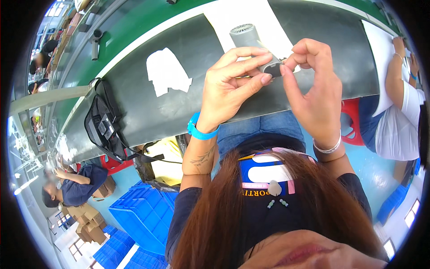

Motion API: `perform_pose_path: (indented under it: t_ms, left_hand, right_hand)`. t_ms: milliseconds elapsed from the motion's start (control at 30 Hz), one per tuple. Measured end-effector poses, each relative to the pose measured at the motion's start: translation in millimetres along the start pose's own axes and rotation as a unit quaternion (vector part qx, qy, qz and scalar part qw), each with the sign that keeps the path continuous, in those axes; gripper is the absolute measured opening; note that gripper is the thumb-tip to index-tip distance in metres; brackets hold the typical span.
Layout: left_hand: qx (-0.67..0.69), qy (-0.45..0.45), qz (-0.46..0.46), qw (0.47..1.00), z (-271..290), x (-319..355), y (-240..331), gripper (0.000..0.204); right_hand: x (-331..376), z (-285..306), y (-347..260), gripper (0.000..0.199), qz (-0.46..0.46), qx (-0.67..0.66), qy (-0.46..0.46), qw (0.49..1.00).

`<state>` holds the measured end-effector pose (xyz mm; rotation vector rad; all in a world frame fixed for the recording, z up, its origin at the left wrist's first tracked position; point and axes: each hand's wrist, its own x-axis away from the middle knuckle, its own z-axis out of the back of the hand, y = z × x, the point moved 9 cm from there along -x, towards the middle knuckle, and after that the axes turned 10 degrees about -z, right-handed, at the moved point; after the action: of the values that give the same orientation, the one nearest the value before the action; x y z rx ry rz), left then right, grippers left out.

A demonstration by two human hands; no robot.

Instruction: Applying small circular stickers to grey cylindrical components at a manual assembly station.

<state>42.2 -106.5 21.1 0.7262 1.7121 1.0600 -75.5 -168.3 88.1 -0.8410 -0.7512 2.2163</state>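
1. The long dark grey work surface ran under everything, its green strip on the far side.
2. White paper sheets lay on the surface beneath the hands.
3. A black bag hung at the surface's near edge, clear of the work.
4. Above the surface, the left hand curled closed around the grey cylindrical hair-dryer body.
5. The right hand pinched at its small end piece; the fitting step seemed in hand, needing fine alignment.
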Motion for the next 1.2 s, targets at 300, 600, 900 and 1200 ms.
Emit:
perform_pose_path:
  t_ms: [300, 600, 900, 1200]
  left_hand:
    - [-0.010, 0.000, -0.013, 1.000, 12, 1, 6, 0.031]
    - [0.068, 0.037, 0.019, 0.997, 36, -4, 5, 0.029]
    - [0.022, 0.102, 0.068, 0.992, 31, -12, -1, 0.022]
    - [-0.079, 0.239, -0.013, 0.968, 38, -5, 1, 0.015]
  right_hand:
    - [-15, 6, 3, 0.044, -0.061, 0.059, -0.012, 0.996]
    - [-37, -96, 21, 0.053, 0.119, -0.086, -0.215, 0.966]
    - [-44, -102, 21, 0.037, 0.067, -0.105, -0.262, 0.957]
    - [-95, -64, 38, 0.047, 0.229, 0.009, -0.189, 0.955]
